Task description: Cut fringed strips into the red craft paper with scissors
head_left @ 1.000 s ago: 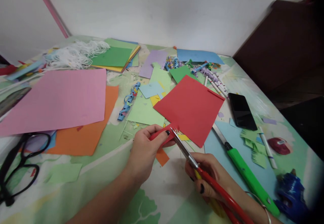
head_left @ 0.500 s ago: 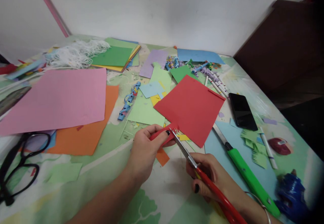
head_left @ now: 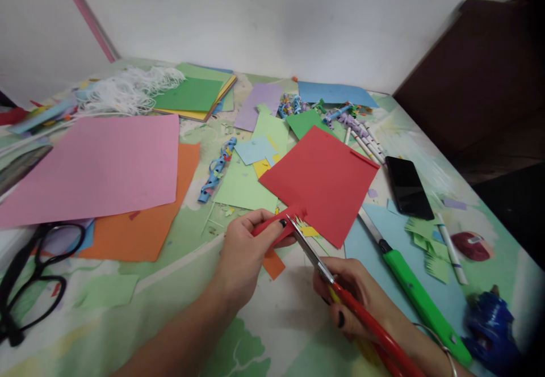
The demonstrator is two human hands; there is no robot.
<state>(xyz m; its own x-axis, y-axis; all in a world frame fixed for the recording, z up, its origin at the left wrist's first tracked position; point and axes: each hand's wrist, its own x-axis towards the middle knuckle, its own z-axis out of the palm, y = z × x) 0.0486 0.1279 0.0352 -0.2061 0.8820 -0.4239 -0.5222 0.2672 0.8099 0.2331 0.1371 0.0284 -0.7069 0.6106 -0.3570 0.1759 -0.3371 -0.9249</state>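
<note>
Between the thumb and fingers of my left hand (head_left: pixel 251 252) is a small red paper strip (head_left: pixel 270 227), with thin cut fringes along its end. My right hand (head_left: pixel 353 297) grips scissors (head_left: pixel 317 260) with red and yellow handles. Their blade tips meet the strip's edge just right of my left thumb. A large red paper sheet (head_left: pixel 321 181) lies right behind the strip, one edge folded over. Below my left fingers rests an orange paper scrap (head_left: pixel 273 264), and a yellow scrap (head_left: pixel 309 231) sits beside the blades.
Right of my hands lie a green-handled cutter (head_left: pixel 426 303), a phone (head_left: pixel 407 187), fringed green scraps (head_left: pixel 434 252) and a blue tape dispenser (head_left: pixel 489 323). Pink paper (head_left: pixel 97 167), black glasses (head_left: pixel 40 275) and white string (head_left: pixel 128 90) are left. A curled blue paper roll (head_left: pixel 217 170) lies mid-table.
The scissors' handles have spread slightly and my right thumb has shifted right and down. My left hand has stayed almost still with the red strip.
</note>
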